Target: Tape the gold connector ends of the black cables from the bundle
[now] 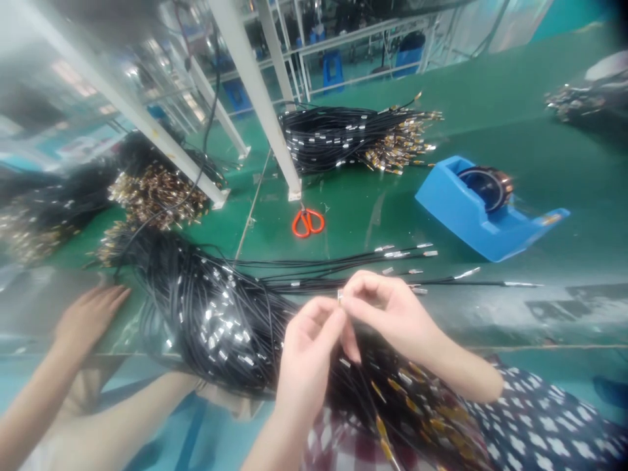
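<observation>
My left hand [308, 340] and my right hand [392, 306] meet just above the table's near edge, both closed in a pinch on the small metal end [339, 296] of a thin black cable. Beneath my hands a thick bundle of black cables [216, 314] with silver sleeves spills over the edge of the green table [515, 131] onto my lap. Several single cables [373, 261] with silver tips lie spread to the right, just beyond my fingers.
Another person's hand [88, 314] rests flat at the left edge. Orange-handled scissors [308, 222] lie mid-table. A blue tape dispenser [483, 206] stands to the right. More cable bundles with gold connectors [353, 137] [157, 193] lie behind, among white frame posts [260, 98].
</observation>
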Action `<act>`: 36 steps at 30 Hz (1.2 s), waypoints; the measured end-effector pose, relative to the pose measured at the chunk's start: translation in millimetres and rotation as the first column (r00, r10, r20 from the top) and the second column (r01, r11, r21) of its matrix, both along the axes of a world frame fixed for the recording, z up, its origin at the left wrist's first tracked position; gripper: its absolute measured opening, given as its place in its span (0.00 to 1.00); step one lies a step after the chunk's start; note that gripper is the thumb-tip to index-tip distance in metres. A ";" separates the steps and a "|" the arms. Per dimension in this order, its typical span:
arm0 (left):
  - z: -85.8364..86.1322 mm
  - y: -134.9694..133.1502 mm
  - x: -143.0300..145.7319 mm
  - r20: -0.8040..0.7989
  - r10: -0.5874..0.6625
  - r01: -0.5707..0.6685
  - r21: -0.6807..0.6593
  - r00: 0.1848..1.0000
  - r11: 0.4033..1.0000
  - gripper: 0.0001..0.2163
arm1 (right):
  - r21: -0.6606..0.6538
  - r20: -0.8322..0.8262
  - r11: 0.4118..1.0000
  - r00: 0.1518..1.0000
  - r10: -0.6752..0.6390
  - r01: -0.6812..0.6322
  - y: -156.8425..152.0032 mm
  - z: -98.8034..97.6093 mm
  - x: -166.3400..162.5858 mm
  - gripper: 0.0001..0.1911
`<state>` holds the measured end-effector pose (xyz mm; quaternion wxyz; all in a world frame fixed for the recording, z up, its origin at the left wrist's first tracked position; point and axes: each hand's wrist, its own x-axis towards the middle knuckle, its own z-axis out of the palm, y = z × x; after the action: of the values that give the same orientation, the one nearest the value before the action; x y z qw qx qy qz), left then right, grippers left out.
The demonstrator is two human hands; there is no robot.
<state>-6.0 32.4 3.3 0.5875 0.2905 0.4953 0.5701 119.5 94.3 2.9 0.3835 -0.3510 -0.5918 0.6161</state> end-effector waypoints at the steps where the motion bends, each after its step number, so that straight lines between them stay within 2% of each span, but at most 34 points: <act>1: 0.6 -0.9 -0.2 -0.038 0.026 -0.026 0.001 0.999 1.000 0.06 | 0.045 0.025 0.999 0.999 -0.025 0.024 -2.5 2.2 0.1 0.07; 3: 1.5 -3.9 -2.1 -0.098 0.059 -0.058 0.008 0.993 0.998 0.07 | 0.125 0.065 0.990 0.995 -0.071 0.063 -6.9 7.1 1.4 0.08; 5: 1.6 -7.2 -5.7 -0.111 0.040 -0.038 0.016 0.993 0.999 0.07 | 0.140 0.088 0.988 0.993 -0.074 0.061 -8.4 10.0 3.6 0.08; 8: -0.7 -10.0 -13.6 -0.023 -0.058 0.059 0.040 0.998 0.997 0.06 | -0.003 0.063 0.999 0.997 0.033 -0.033 -4.2 7.0 5.1 0.06; 10: -4.3 -9.5 -20.7 0.062 -0.153 0.150 0.057 0.986 0.987 0.07 | -0.107 -0.024 0.985 0.991 0.132 -0.134 0.1 1.8 3.3 0.07; 11: -6.7 -8.7 -25.0 0.102 -0.217 0.212 0.060 0.971 0.975 0.07 | -0.117 -0.086 0.976 0.981 0.177 -0.186 1.8 -0.3 1.6 0.08; 14: -14.0 -5.3 -39.7 0.180 -0.404 0.403 0.045 0.897 0.914 0.11 | 0.024 -0.238 0.937 0.908 0.345 -0.349 4.8 -0.3 -2.9 0.09; 17: -13.0 -3.9 -49.2 0.208 -0.519 0.524 0.033 0.829 0.851 0.15 | 0.181 -0.230 0.860 0.830 0.509 -0.477 12.2 7.5 3.4 0.06; 18: -9.2 -4.7 -49.0 0.188 -0.562 0.568 0.022 0.806 0.823 0.15 | 0.199 -0.219 0.863 0.838 0.501 -0.464 16.9 9.8 9.9 0.06; 19: -3.6 -6.2 -46.5 0.153 -0.605 0.611 0.013 0.781 0.792 0.14 | 0.205 -0.207 0.892 0.873 0.442 -0.403 22.3 11.1 18.7 0.08; 20: 3.5 -8.5 -42.2 0.043 -0.683 0.684 -0.033 0.729 0.728 0.10 | 0.197 -0.191 0.932 0.921 0.340 -0.303 28.1 11.1 29.4 0.09; 21: 11.3 -11.3 -36.3 -0.174 -0.705 0.703 -0.083 0.687 0.706 0.05 | 0.186 -0.159 0.969 0.968 0.195 -0.165 33.4 9.7 41.2 0.10; 22: 19.0 -14.2 -29.8 -0.417 -0.671 0.705 -0.095 0.613 0.703 0.03 | 0.179 -0.074 0.983 0.996 0.058 -0.044 37.6 6.9 53.3 0.11; 23: 25.9 -16.8 -23.4 -0.604 -0.614 0.704 -0.118 0.508 0.700 0.03 | 0.180 0.056 0.983 0.998 -0.035 0.025 40.1 2.9 64.8 0.10; 24: 31.1 -18.6 -17.9 -0.696 -0.594 0.732 -0.145 0.403 0.666 0.03 | 0.201 0.194 0.978 0.976 -0.099 0.059 40.8 -2.1 74.9 0.10; 25: 34.1 -19.3 -13.9 -0.733 -0.570 0.744 -0.132 0.371 0.655 0.03 | 0.241 0.319 0.969 0.938 -0.132 0.055 39.4 -7.8 83.2 0.09; 26: 34.7 -18.5 -11.6 -0.756 -0.532 0.732 -0.105 0.381 0.673 0.03 | 0.287 0.424 0.958 0.894 -0.148 0.023 36.3 -13.7 89.5 0.07; 28: 29.0 -12.8 -10.8 -0.793 -0.432 0.679 -0.031 0.431 0.734 0.04 | 0.372 0.560 0.926 0.811 -0.167 -0.066 26.6 -24.4 97.5 0.04; 30: 17.5 -3.0 -11.8 -0.859 -0.307 0.616 0.013 0.411 0.787 0.05 | 0.403 0.639 0.905 0.750 -0.173 -0.135 15.5 -30.9 103.0 0.03; 31: 11.2 2.5 -11.7 -0.897 -0.241 0.590 0.027 0.371 0.807 0.06 | 0.397 0.665 0.904 0.728 -0.167 -0.156 10.2 -32.4 106.0 0.02; 33: -0.3 13.2 -8.8 -0.959 -0.146 0.563 0.017 0.242 0.826 0.06 | 0.371 0.703 0.910 0.696 -0.145 -0.185 0.8 -32.6 112.4 0.01; 35: -8.8 22.8 -2.9 -0.985 -0.115 0.549 -0.026 0.129 0.836 0.06 | 0.369 0.716 0.907 0.685 -0.137 -0.204 -7.4 -32.2 116.8 0.03; 36: -11.9 27.2 0.7 -0.988 -0.116 0.541 -0.046 0.098 0.840 0.06 | 0.382 0.715 0.900 0.684 -0.144 -0.210 -11.1 -32.5 117.3 0.05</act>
<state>-5.3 59.6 -8.6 0.1920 0.7814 0.5668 0.1771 236.8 83.1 -29.6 0.1730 -0.4606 -0.8229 0.2841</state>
